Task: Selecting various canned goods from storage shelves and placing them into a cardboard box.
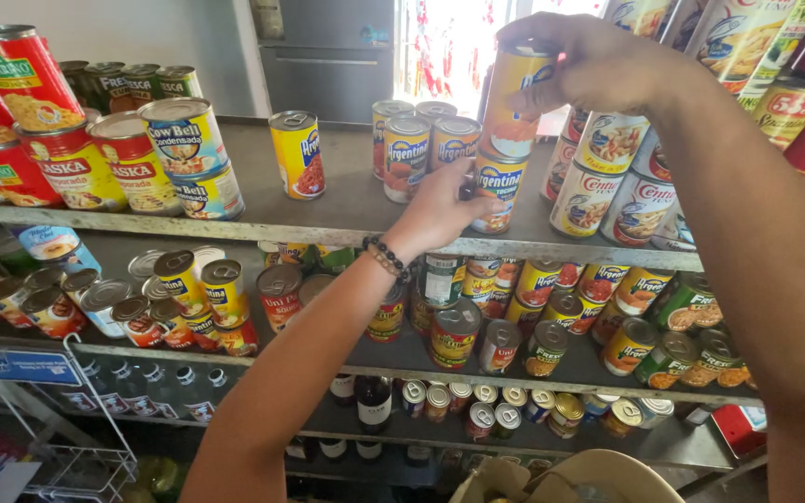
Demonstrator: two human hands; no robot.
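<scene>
My right hand (598, 65) grips the top of a yellow can (512, 102) and holds it on top of another yellow can (498, 191) on the upper grey shelf (328, 224). My left hand (435, 210), with a dark bead bracelet at the wrist, wraps around that lower yellow can from the left. Just left of it stand three similar cans with orange labels (421, 149). A single yellow can (297, 154) stands apart further left.
Red and white cans are stacked at the shelf's left end (132, 158); white-labelled cans pile up at the right (607, 177). Lower shelves hold several mixed cans (514, 326) and bottles (365, 401). A white wire rack (76, 438) stands at the lower left.
</scene>
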